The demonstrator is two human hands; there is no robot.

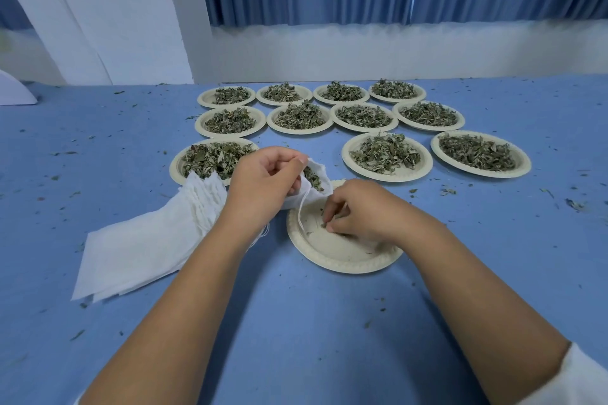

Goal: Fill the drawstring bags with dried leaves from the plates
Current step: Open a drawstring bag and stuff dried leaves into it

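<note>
My left hand (266,179) grips a white drawstring bag (316,179) by its mouth, holding it tilted and open over the far edge of a near plate (332,256). Dried green leaves show inside the bag. Its string hangs down onto that plate, which holds only a few crumbs. My right hand (358,210) rests on the plate with fingertips pinched on a small bit of leaf. A stack of flat white bags (144,240) lies to the left of my left arm.
Several cream paper plates heaped with dried leaves stand in rows beyond my hands, the nearest ones at the left (210,158) and right (386,156). Leaf crumbs are scattered over the blue tabletop (296,322). A white wall and blue curtain stand behind.
</note>
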